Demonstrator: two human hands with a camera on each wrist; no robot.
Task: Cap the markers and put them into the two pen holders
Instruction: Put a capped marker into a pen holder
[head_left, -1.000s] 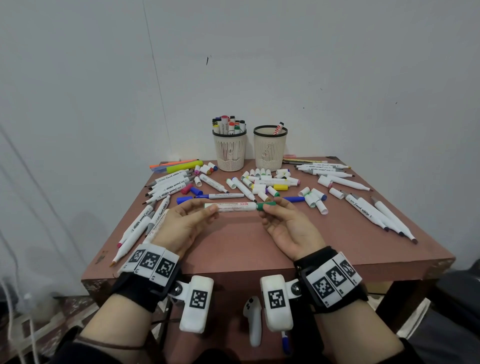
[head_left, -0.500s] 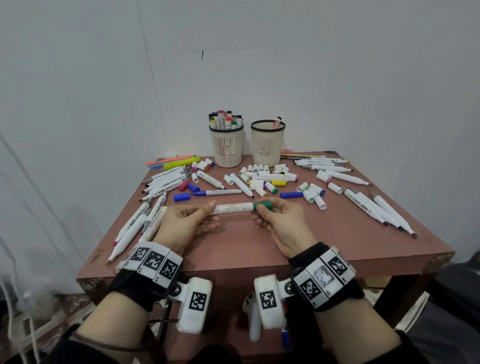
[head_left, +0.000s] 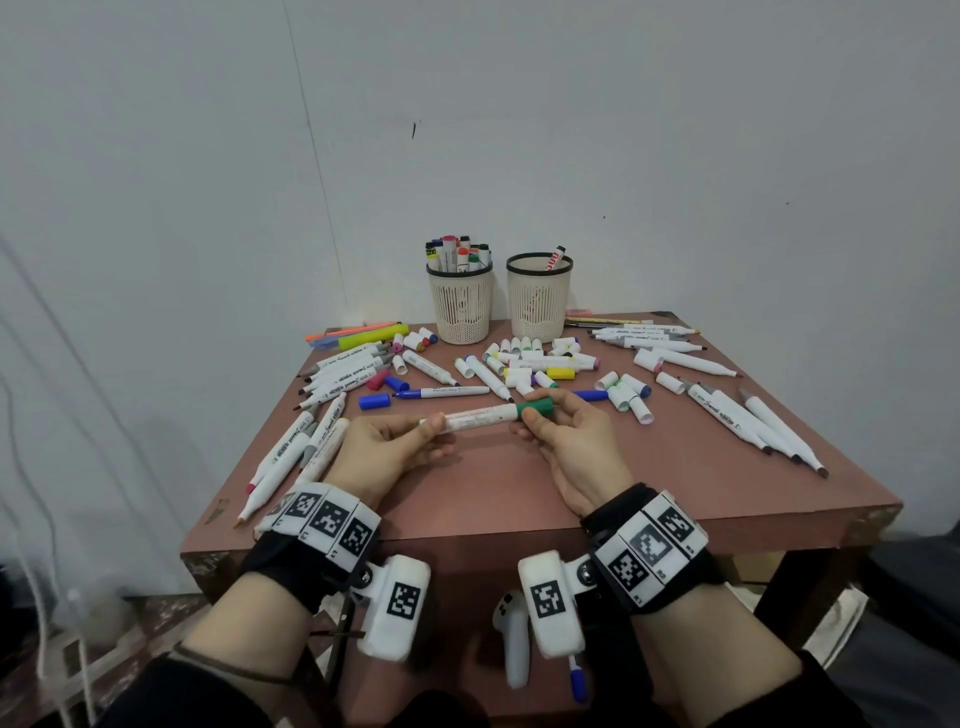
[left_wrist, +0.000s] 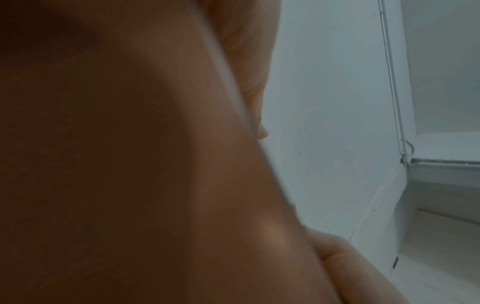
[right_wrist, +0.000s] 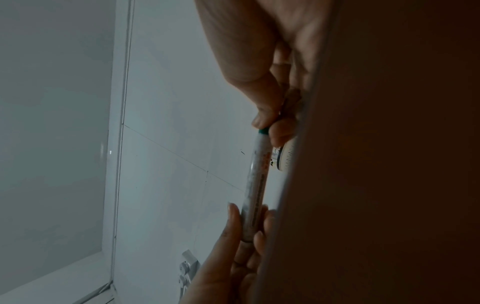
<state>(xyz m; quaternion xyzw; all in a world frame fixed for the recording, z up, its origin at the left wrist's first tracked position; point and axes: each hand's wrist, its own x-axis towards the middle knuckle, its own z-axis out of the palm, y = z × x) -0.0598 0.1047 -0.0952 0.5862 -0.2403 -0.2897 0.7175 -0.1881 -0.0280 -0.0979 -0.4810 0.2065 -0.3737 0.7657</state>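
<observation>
**Green-Capped Marker Held Level Between Both Hands**

Nearest the camera, the left hand (head_left: 382, 452) pinches the plain end of a slim white cylindrical plastic marker (head_left: 478, 417) between thumb and curled fingers. The right hand (head_left: 569, 441) grips the smooth green cylindrical cap (head_left: 535, 408) at the marker's other end, thumb on top. The marker is held horizontal, just above the matte reddish-brown square table (head_left: 519, 499). In the right wrist view the barrel (right_wrist: 255, 185) shows printed lettering. Beyond the hands, loose white marker barrels (head_left: 748, 421) and short tubular caps (head_left: 628, 397) lie scattered across the tabletop. At the far edge stand two cream slotted plastic pen holders with black rims: the left holder (head_left: 460, 304) is packed with upright markers, the right holder (head_left: 539, 304) contains one.
</observation>
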